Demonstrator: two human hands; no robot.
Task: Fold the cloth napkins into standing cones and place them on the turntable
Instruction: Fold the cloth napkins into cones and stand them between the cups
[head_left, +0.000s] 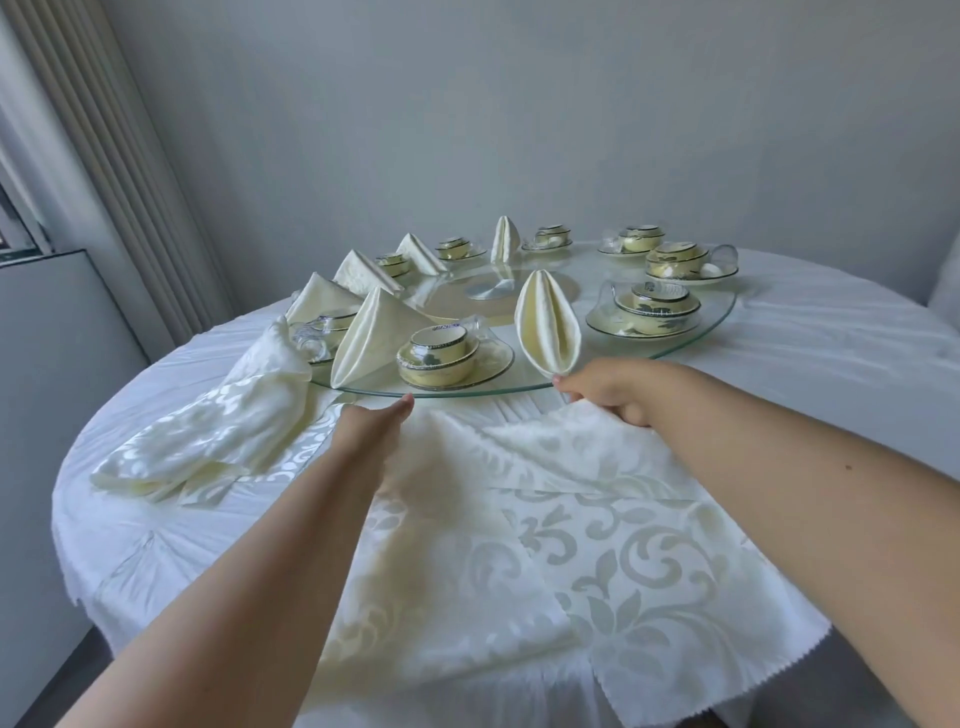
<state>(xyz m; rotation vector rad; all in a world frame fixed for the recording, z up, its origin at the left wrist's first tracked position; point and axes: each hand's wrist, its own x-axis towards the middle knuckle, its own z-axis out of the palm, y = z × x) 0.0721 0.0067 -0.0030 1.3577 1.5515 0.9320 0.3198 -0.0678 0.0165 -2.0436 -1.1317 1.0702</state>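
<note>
A cream damask cloth napkin with a pale scroll pattern (571, 545) lies spread on the round counter draped in white cloth (831, 332), its far edge just short of the clear round glass turntable (691, 340). The left hand (371, 426) rests flat on the napkin's far left part, fingers (402, 404) stretched out and released, their tips close to the turntable's rim. The right hand (613, 387) has its fingers (563, 383) clenched on the napkin's far edge, lifting it slightly.

On the turntable stand six folded cream napkin cones, the nearest a tall leaf-shaped one (546, 325) just beyond the right hand. Yellow-glazed saucers with dark rims (488, 364) ring the glass, each carrying a matching small bowl (439, 356) with a cup nested in it (439, 338); what the cups contain cannot be told. A loose bunched cream napkin (218, 415) lies on the counter to the left, leaning against the turntable's edge.
</note>
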